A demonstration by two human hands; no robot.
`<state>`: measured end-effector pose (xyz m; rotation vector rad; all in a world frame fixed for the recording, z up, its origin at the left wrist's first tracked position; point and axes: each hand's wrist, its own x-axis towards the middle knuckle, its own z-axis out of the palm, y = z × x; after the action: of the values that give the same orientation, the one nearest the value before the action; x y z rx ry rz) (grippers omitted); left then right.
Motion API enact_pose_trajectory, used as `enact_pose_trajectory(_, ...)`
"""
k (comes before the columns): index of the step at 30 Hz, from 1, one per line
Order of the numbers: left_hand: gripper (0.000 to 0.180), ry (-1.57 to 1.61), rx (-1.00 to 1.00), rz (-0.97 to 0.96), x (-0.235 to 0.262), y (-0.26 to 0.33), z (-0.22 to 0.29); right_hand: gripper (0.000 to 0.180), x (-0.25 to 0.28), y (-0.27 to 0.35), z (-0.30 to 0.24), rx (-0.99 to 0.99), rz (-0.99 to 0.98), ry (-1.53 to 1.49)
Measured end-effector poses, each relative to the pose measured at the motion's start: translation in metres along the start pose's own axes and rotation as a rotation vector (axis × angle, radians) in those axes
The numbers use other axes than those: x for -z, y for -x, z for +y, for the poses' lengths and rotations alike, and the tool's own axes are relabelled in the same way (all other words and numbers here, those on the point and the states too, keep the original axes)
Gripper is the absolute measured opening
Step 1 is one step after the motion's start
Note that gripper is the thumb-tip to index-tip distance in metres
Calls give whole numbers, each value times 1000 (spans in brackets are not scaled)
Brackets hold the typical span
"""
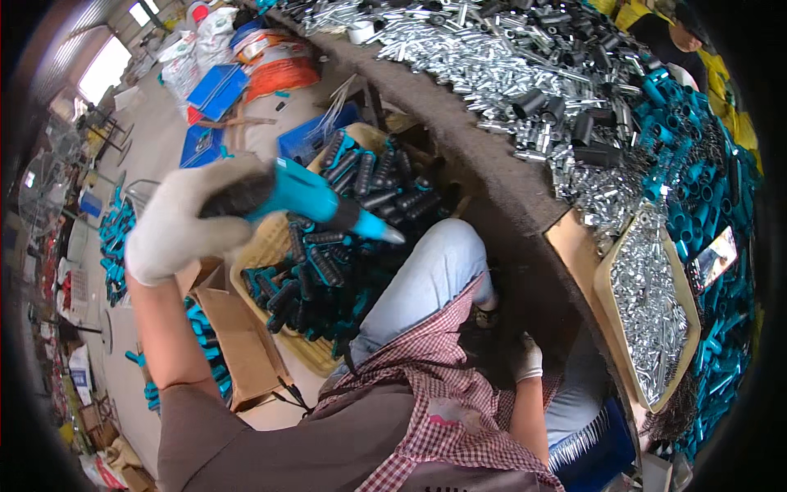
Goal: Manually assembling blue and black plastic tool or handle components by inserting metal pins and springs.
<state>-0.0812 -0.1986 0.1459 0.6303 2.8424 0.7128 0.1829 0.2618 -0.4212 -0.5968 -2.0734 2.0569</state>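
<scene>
My left hand (188, 217), in a white glove, is raised at the left with its fingers wrapped round the black grip of a teal and black screwdriver-like tool (307, 197). The tool's pointed grey tip slants right and down, over a yellow basket (250, 266) heaped with teal and black ribbed handles (324, 258). Low beside my lap is my right hand (529, 359), also gloved. Shadow hides its fingers, and I cannot make out whether it holds anything.
A worktable (459, 131) at the right bears heaped metal parts (434, 53), teal tubes (713, 197), a phone (715, 258) and a tray of small metal pieces (607, 303). Cardboard box (246, 344) and blue crates (217, 90) stand left. Another person (668, 41) is at the far right.
</scene>
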Motion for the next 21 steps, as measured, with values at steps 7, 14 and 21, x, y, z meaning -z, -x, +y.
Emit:
enact_pose_trajectory(7,46,-368,304,104,-37,-6,-132,22,-2,14,-39,-218,170,-74)
enact_pose_trajectory(14,46,-377,618,261,-134,-4,-235,25,-5,29,-63,-262,295,26)
enact_pose_trajectory(21,48,-360,741,329,-184,22,-258,30,-27,20,-77,-523,372,-30)
